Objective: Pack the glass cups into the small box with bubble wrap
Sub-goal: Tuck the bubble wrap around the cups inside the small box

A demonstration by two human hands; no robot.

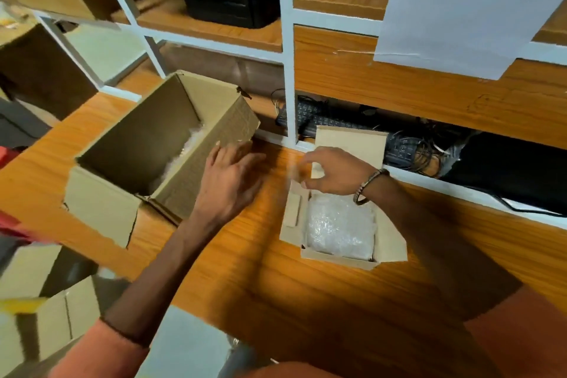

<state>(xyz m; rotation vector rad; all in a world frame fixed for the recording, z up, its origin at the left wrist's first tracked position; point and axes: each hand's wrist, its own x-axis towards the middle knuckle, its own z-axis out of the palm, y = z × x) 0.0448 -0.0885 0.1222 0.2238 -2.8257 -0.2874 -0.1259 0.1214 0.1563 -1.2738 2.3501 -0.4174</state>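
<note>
The small cardboard box (337, 257) stands open on the wooden table, with a wad of bubble wrap (340, 225) filling its inside. My right hand (336, 170) hovers over the box's far left corner, thumb and fingers curled round a blurred, see-through thing that looks like a glass cup (295, 171). My left hand (228, 181) is held flat with straight fingers beside the right wall of the large box, holding nothing. No other cup shows.
The large open cardboard box (101, 209) sits at the table's left with white packing material (184, 150) inside. A shelf unit rises behind, holding a keyboard (325, 120) and cables. More cardboard boxes (46, 316) stand below the table's left edge.
</note>
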